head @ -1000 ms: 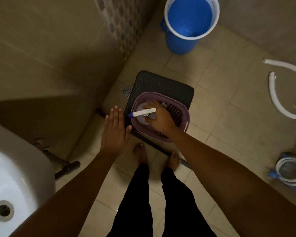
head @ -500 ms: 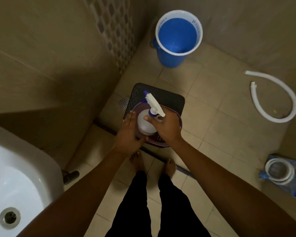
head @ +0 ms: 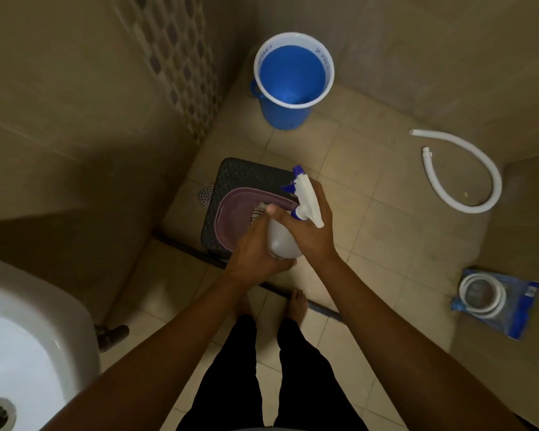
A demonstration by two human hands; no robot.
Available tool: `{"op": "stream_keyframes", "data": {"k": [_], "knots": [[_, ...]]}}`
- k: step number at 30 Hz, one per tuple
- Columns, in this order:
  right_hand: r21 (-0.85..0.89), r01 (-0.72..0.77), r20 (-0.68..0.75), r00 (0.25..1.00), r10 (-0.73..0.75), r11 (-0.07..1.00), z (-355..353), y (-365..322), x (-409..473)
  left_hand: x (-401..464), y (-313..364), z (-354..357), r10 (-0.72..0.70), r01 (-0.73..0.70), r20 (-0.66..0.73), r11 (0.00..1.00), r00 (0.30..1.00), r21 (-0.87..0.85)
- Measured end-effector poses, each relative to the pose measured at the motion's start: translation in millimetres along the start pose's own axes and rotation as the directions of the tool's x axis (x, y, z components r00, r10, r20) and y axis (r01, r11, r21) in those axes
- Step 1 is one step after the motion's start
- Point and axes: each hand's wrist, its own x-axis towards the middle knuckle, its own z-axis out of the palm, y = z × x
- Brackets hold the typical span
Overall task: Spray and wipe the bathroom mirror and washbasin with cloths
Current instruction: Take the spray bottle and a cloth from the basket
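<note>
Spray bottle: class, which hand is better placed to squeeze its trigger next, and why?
Probably the right hand: it grips the spray bottle at the neck beside the trigger head, while the left hand cradles the body lower down.

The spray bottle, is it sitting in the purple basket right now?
No, the spray bottle is lifted above the purple basket, held by the left hand and right hand.

- Both arms reach forward and down, bare, converging in front of the body.
- Left hand [head: 255,244] is cupped, fingers curled around the lower body of the bottle [head: 282,241], thumb pointing up along its side.
- Right hand [head: 315,231] is closed around the bottle's neck, back of the hand facing up.
- The two hands touch at the bottle.
- Legs in dark trousers stand below, bare feet [head: 297,306] side by side on the floor.
</note>
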Motion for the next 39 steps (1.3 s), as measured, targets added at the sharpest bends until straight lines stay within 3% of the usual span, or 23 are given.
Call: {"op": "stream_keyframes", "data": {"k": [7, 11, 14, 16, 18, 21, 24, 28, 39], "knots": [[0.036, -0.024, -0.077, 0.997, 0.027, 0.999, -29, 23, -7, -2, 14, 26, -0.013, 0.044, 0.203, 0.988, 0.979, -0.148], [0.071, -0.086, -0.151, 0.984, 0.096, 0.994, -39, 36, -10, 3, 3, 32, -0.013, 0.104, 0.362, 0.966, 0.932, -0.235], [0.077, -0.063, -0.131, 0.989, 0.073, 0.995, -48, 45, -8, 16, -12, 14, -0.148, 0.302, 0.462, 0.911, 0.874, -0.279], [0.073, -0.075, -0.133, 0.988, 0.084, 0.995, -50, 54, -7, 29, -26, 1, -0.308, 0.433, 0.366, 0.836, 0.878, -0.336], [0.050, -0.094, -0.130, 0.986, 0.099, 0.994, -50, 63, -10, 46, -37, -7, -0.428, 0.454, 0.159, 0.797, 0.890, -0.398], [0.047, -0.116, -0.119, 0.985, 0.121, 0.992, -48, 72, -15, 75, -58, -9, -0.539, 0.505, -0.086, 0.826, 0.838, -0.252], [0.031, -0.148, -0.118, 0.982, 0.151, 0.988, -48, 83, -19, 94, -78, 0, -0.614, 0.605, -0.022, 0.782, 0.789, -0.152], [0.040, -0.188, -0.106, 0.976, 0.191, 0.981, -45, 93, -26, 103, -86, 17, -0.633, 0.638, 0.117, 0.721, 0.765, -0.269], [0.043, -0.120, -0.111, 0.986, 0.124, 0.992, -36, 95, -27, 124, -87, 32, -0.654, 0.674, 0.163, 0.715, 0.738, -0.186]]}}
